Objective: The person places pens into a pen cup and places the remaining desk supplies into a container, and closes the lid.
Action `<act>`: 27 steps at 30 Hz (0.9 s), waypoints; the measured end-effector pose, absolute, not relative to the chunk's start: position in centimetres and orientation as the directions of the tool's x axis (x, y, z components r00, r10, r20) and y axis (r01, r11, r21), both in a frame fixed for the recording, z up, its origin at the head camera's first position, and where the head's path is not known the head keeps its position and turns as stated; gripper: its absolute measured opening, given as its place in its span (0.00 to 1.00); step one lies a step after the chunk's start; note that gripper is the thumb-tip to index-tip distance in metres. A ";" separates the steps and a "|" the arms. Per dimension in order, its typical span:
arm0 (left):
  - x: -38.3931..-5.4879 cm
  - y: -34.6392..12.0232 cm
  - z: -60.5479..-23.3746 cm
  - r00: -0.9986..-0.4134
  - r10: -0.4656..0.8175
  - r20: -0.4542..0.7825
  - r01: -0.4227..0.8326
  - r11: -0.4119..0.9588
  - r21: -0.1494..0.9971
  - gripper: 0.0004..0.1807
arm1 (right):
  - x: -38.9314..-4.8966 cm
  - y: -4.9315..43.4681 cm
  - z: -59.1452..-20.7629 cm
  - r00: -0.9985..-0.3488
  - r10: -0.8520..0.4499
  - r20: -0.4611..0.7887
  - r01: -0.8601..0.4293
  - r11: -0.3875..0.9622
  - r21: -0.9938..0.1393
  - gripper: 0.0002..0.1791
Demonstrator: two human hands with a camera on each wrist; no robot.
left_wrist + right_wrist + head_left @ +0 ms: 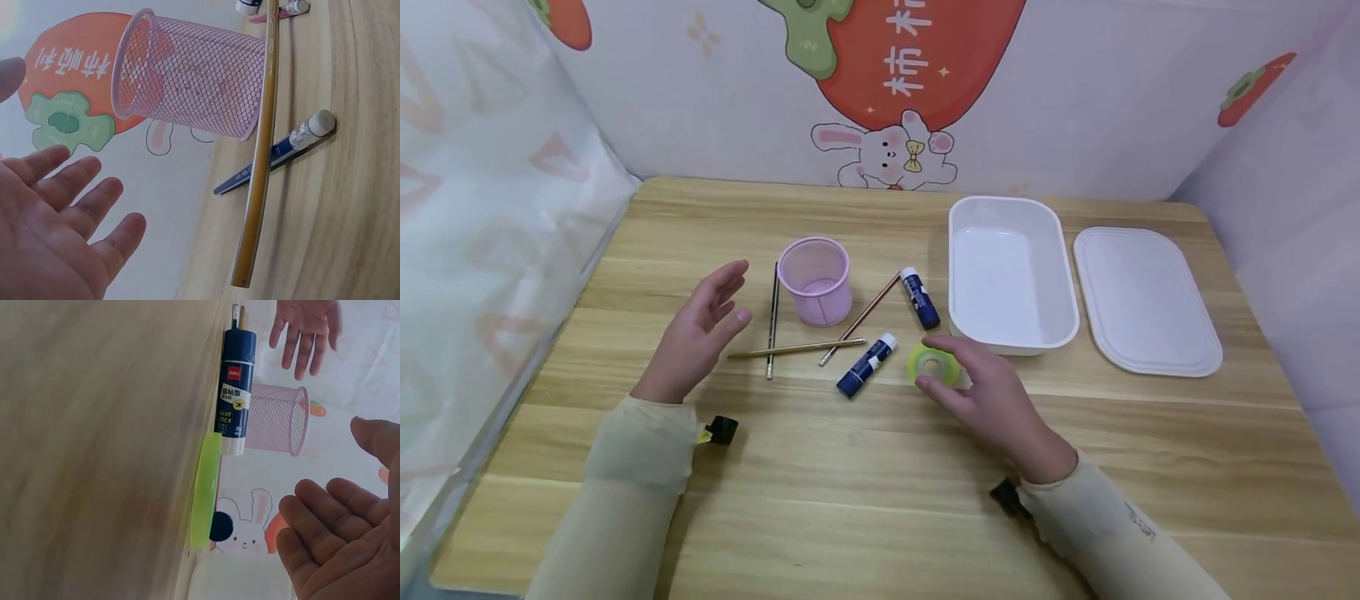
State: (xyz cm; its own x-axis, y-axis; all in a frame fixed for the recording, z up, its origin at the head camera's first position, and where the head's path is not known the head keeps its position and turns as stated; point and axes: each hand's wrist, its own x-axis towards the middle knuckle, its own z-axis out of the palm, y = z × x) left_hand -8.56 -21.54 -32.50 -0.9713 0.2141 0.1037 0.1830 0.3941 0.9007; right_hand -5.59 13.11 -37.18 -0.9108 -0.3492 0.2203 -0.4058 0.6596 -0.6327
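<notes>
- Fingers on the left hand (688, 342) are loosely stretched out, small gaps between them, thumb well apart, nothing in them.
- Right hand (988, 400) has its fingers slightly bent and a wide gap to the thumb. Nothing gripped there either; its wrist cam shows it clear of the table.
- Wooden table (820, 492) sits under both sets of fingers.
- White tub (1007, 283) is just beyond the right fingers.
- White lid (1150, 300) lies flat, further off to the right of those fingers.
- Pink mesh cup (822, 304) stands upright, a bit right of the left fingertips.
- Yellow-green tape ring (917, 363) lies flat, right below the gap between right thumb and index.
- Two blue glue sticks: the nearer one (867, 365) is left of the right thumb, the other (920, 297) past the right index tip.
- Gold pencil (805, 347) has one end near the left thumb and crosses the dark pencil (773, 308) and the reddish pencil (872, 305).
</notes>
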 end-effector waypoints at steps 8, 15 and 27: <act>-9.7 -21.8 -33.4 -0.970 0.223 0.097 0.166 0.316 0.934 0.33 | -5.7 12.0 -37.2 -0.910 -0.368 0.192 -0.401 0.661 -0.634 0.27; -10.2 -21.8 -33.9 -0.971 0.229 0.069 0.138 0.301 0.943 0.34 | -5.7 10.9 -37.4 -0.882 -0.411 0.230 -0.458 0.637 -0.620 0.27; -11.0 -21.7 -33.9 -0.975 0.212 0.060 0.117 0.268 0.956 0.31 | -6.0 9.6 -37.3 -0.871 -0.436 0.226 -0.472 0.616 -0.630 0.25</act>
